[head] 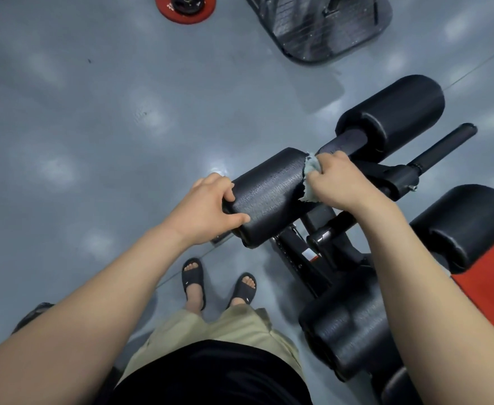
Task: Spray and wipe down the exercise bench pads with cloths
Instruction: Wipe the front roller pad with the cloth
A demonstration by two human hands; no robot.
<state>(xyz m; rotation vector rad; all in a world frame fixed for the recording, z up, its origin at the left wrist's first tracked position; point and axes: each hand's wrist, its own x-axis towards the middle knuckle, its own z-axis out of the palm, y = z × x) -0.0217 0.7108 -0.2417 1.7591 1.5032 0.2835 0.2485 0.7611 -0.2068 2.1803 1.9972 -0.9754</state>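
Grey floor [99, 118], smooth and glossy with soft light reflections, fills the background. On it at the right stands the exercise bench [319, 258], a black metal frame carrying a red upholstered section [491, 290] at the right edge. Four black cylindrical foam pads with a pebbled vinyl skin are mounted on it: the near roller pad [272, 194] at centre, a far roller pad [395, 112] on the same bar, a lower pad [354, 334] and a right pad [468, 226]. A bare black bar [444, 144] projects toward the upper right. A black ribbed platform [321, 27] lies at the top, and a red weight plate [186, 8] with a black hub lies at the top left; its white marking is too small to read.

The person stands left of the frame in khaki shorts [225, 331] and black slide sandals [193, 279].

The left hand [205, 211] grips the outer end of the near roller pad, thumb on top and fingers curled around the end face. The right hand [339, 179] is closed in a fist, its fingers bunched around a pale blue-grey cloth [310, 176] with frayed edges, which it presses against the inner end of the same pad.

A small white-and-red sticker [310, 255] sits on the frame below the pad; its text cannot be read.
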